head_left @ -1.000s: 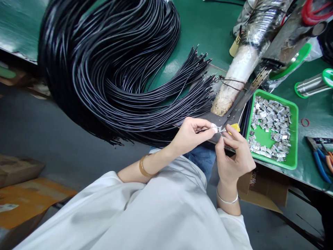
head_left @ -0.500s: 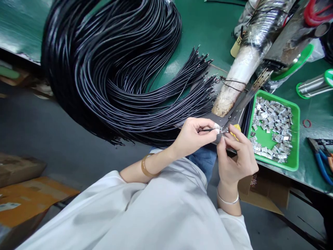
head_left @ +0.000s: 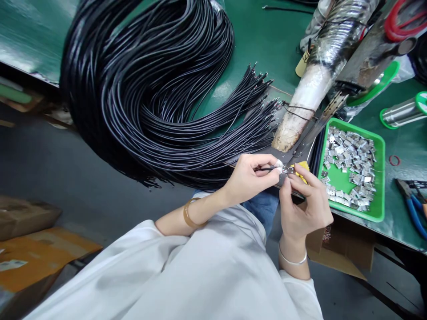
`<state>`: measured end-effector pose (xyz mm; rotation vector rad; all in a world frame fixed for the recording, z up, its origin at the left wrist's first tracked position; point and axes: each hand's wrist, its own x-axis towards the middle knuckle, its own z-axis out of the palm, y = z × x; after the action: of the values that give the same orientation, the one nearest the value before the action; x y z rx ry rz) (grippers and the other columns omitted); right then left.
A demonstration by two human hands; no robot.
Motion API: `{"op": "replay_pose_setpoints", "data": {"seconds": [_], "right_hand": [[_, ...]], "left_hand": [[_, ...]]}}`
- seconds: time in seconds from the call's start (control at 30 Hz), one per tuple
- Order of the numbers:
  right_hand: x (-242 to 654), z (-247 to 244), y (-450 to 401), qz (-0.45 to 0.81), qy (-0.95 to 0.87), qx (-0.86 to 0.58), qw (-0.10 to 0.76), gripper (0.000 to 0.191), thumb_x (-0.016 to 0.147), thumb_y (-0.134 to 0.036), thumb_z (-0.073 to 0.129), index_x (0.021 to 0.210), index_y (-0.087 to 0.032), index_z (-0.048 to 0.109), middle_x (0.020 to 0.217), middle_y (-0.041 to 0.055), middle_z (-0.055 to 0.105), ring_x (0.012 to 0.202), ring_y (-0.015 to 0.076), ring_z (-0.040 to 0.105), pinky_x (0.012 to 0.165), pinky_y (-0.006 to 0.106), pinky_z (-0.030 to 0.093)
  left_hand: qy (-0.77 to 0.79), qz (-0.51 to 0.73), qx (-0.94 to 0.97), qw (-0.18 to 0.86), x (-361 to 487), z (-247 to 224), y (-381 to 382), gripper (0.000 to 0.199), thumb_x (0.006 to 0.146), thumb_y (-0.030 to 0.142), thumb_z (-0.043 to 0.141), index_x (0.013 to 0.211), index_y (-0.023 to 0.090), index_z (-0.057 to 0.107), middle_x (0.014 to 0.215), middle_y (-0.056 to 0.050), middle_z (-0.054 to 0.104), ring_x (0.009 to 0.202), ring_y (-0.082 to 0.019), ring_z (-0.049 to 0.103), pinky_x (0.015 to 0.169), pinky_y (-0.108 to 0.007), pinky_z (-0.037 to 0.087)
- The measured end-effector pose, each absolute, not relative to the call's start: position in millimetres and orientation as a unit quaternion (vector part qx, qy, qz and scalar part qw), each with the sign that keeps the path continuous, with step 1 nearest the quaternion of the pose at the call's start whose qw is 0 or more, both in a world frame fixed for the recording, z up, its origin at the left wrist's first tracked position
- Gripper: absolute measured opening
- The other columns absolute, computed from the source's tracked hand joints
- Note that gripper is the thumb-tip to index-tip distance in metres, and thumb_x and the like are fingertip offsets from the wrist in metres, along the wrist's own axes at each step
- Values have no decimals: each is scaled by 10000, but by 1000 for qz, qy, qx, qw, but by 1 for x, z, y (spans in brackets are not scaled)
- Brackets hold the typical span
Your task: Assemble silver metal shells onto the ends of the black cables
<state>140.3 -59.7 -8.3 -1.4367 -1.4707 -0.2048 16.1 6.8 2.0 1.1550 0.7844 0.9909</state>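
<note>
My left hand (head_left: 251, 177) pinches a black cable (head_left: 265, 169) close to its end, thumb and forefinger together. My right hand (head_left: 305, 200) has its thumb and forefinger around a small silver metal connector (head_left: 288, 170), which meets the cable's end between the two hands. Just above them is the dark, narrow tip of a soldering iron (head_left: 302, 149). A yellow piece (head_left: 303, 171) lies behind my right fingertips. The large bundle of black cables (head_left: 160, 133) has its stripped ends near my left hand.
A green tray (head_left: 380, 178) of metal connectors stands on the green table (head_left: 273, 40), right of my hands. A wrapped tube (head_left: 300, 102) leans above them. Pliers (head_left: 412, 204), a solder spool (head_left: 402, 111), a red ring (head_left: 394, 160) and red-handled scissors (head_left: 396, 26) are further right.
Both hands stay almost in place, with the connector still between them. The view has shifted slightly, and the iron's tip looks a little farther from the connector.
</note>
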Motion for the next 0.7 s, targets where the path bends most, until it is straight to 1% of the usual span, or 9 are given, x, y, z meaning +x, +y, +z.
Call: {"op": "replay_pose_setpoints", "data": {"seconds": [0.03,0.1,0.2,0.27,0.33,0.43,0.53,0.6,0.7], "right_hand": [[141,-9,-61,-71,-600,-599,526,162,841,-114,743,953,-218,688,1058,33,791,938,201,786,810,317,668],[145,-8,-62,-51,-564,-595,570,121,885,-129,688,974,-210,682,948,16,792,750,178,780,640,288,649],[155,-3,-62,-84,-515,-525,672,122,902,-184,671,1018,-217,687,642,-68,667,396,98,576,394,229,477],[159,0,-62,-98,-501,-488,708,193,899,-195,674,1089,-225,673,568,-98,580,344,82,496,361,215,425],[160,0,-62,-82,-503,-505,696,252,913,-164,646,1159,-222,641,654,-74,654,423,113,604,413,241,511],[155,-5,-66,-48,-530,-577,619,203,909,-124,654,1097,-201,643,871,3,772,707,187,773,641,322,658],[151,-11,-69,-28,-583,-608,539,140,862,-116,724,959,-198,664,978,33,787,901,204,787,805,350,671],[149,-12,-68,-24,-604,-602,522,136,854,-115,731,935,-202,666,1043,48,780,971,198,774,829,347,666],[148,-12,-64,-22,-606,-594,528,149,846,-103,734,939,-202,670,1046,49,773,972,179,762,832,334,657]], "left_hand": [[346,431,510,659,16,2,7,62,742,180,676,737,125,703,662,22,587,535,-42,379,494,-163,352],[349,419,514,662,16,2,7,45,729,164,667,708,126,679,634,38,543,526,-38,349,489,-164,333],[359,408,525,655,15,2,6,34,717,146,657,689,126,657,590,61,465,511,-32,280,474,-168,287],[367,403,530,649,15,3,5,24,714,146,655,698,128,655,575,70,426,507,-32,252,465,-173,253],[368,401,534,647,14,3,4,28,722,154,651,703,133,650,566,74,398,505,-35,242,461,-181,230],[354,407,537,648,14,4,4,43,752,164,639,720,135,643,566,74,387,504,-37,245,462,-190,220],[350,408,542,646,14,4,3,61,778,176,633,738,129,635,569,70,386,512,-43,263,464,-194,211],[360,405,546,639,14,3,3,92,796,197,632,733,130,620,566,69,368,512,-45,257,461,-197,193],[371,406,555,624,15,-1,2,129,832,230,630,743,138,610,564,73,337,506,-48,239,457,-202,178]]}}
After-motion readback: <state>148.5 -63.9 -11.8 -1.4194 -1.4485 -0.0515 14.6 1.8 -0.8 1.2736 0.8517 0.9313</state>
